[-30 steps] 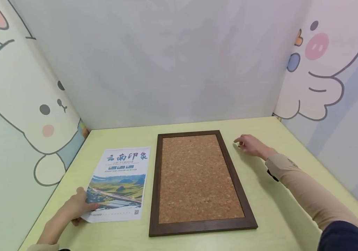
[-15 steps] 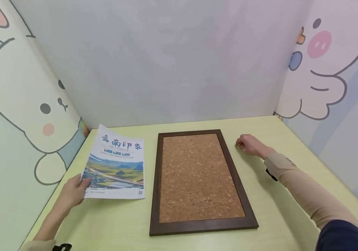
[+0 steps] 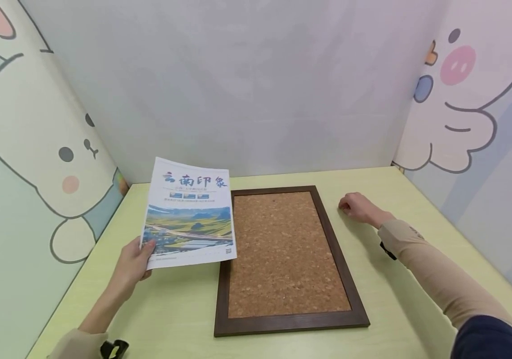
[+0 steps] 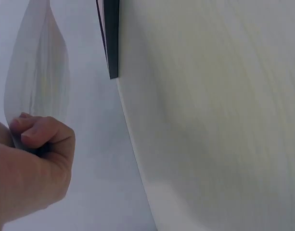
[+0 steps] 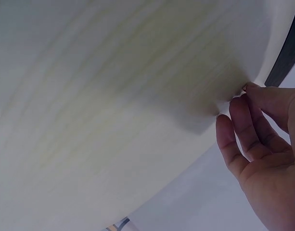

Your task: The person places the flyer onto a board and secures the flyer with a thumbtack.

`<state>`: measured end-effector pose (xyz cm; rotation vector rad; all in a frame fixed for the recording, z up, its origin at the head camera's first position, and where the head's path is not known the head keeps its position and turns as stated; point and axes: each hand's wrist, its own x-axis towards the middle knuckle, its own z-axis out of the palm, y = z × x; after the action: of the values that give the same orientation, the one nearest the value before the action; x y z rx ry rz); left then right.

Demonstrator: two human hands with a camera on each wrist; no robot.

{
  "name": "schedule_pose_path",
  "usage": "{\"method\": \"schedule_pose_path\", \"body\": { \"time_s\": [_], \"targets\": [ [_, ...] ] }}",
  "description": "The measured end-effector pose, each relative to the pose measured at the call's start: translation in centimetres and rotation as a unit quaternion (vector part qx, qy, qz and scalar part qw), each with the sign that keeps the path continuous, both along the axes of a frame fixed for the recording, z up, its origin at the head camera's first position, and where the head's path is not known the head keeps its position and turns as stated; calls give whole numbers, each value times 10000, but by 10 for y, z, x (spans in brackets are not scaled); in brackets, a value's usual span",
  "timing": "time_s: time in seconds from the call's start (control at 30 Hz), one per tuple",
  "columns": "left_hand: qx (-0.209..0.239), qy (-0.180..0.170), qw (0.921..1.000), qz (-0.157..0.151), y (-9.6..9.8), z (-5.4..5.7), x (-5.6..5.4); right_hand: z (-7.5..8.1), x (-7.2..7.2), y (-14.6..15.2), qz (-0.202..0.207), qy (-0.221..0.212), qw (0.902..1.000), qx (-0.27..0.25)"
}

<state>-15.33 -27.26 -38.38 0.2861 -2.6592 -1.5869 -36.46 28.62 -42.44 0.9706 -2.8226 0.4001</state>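
My left hand (image 3: 141,254) pinches the lower left corner of a printed poster (image 3: 190,214) and holds it tilted above the table, its right edge over the left rail of the cork board (image 3: 282,249). The left wrist view shows my left hand (image 4: 36,159) with fingers curled round the pale sheet (image 4: 39,72), and the board's dark frame (image 4: 111,38) beyond it. To the right of the board's far corner, my right hand (image 3: 347,205) rests on the table with fingers curled. In the right wrist view its fingertips (image 5: 246,89) meet at the table surface and nothing shows between them.
The pale green table (image 3: 170,309) is boxed in by a white back wall (image 3: 256,89) and cartoon-printed side walls on the left (image 3: 36,164) and right (image 3: 471,114). The dark-framed board lies flat in the middle.
My left hand has lifted the poster off the table and carried it up and to the right, over the board's left edge. My right hand's pointing finger has curled in; the hand has stayed put.
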Motion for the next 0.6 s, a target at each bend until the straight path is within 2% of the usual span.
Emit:
{"method": "schedule_pose_path", "body": {
  "time_s": [0.2,0.33,0.6],
  "targets": [
    [216,-41,9997,105,38,-3,-6,-2,0,2,-45,-68,9999,-84],
    [446,23,9990,55,62,-5,-9,-1,0,2,-80,-161,9997,-163],
    [908,146,9957,-117,100,-16,-16,-1,-2,2,-156,-228,9993,-271]
  ]
}}
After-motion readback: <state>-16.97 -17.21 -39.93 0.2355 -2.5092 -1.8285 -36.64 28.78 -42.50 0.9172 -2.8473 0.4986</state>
